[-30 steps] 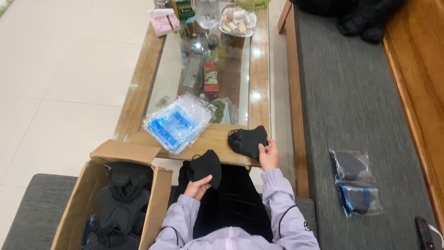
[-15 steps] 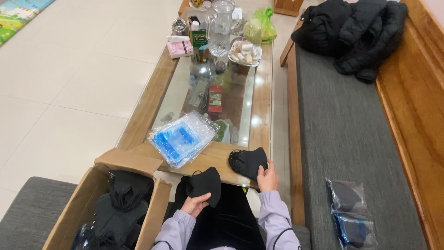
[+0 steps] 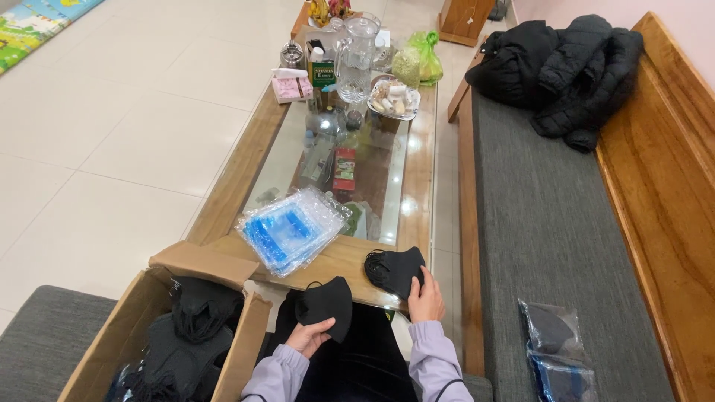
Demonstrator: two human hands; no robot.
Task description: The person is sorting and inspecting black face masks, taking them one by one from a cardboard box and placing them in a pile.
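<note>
**Two black masks in hand at table edge**

Left hand [image 3: 309,336] is holding a black mask [image 3: 328,304] over the lap, fingers curled under its lower edge and pinching it; mask is standing roughly upright, off the table. Right hand [image 3: 426,296] is resting on a mask stack [image 3: 395,269] at the near edge of the table [image 3: 421,186], fingers laid flat and close together on top, thumb side hidden.

Box [image 3: 141,327] just left of the knees is holding more black masks, flaps open. Bag pile [image 3: 292,229], clear and blue, is sitting on the near left table corner, overhanging slightly. Two filled bags [image 3: 555,350] are lying on the bench cushion [image 3: 551,223] to the right.

Farther out: jug [image 3: 356,52], dish of small items, tissue pack, green bag. Dark jackets [image 3: 566,67] are piled at the far bench end.

Risks, as I judge them:
- stack is sitting right at the table edge; a sideways drag could be pushing masks off onto the floor.
- ear loops are tangling in the stack, so lifting one may be pulling several.
- slick bag pile could be sliding off the corner if bumped.
</note>
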